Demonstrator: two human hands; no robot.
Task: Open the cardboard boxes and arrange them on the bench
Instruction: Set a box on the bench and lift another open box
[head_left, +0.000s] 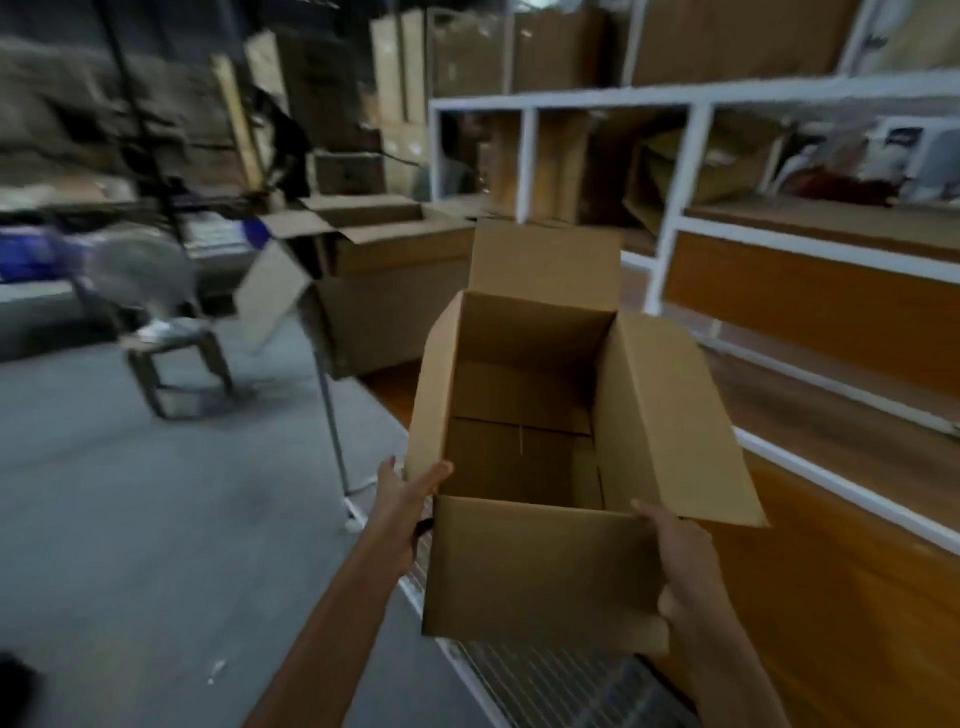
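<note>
I hold an opened brown cardboard box (540, 566) in front of me, its four top flaps standing out and its inside empty. My left hand (402, 493) grips the near left corner at the rim. My right hand (680, 561) grips the near right corner, thumb over the front flap. The box hangs above the near end of the wooden bench (810, 597) with its white frame. A larger opened cardboard box (384, 291) stands at the bench's far end, flaps spread.
White-framed shelving (691, 150) with more cardboard and bagged goods rises behind the bench on the right. A small stool (176, 364) and a metal pole (332, 415) stand on the grey floor to the left. Wire mesh (540, 686) lies under the box.
</note>
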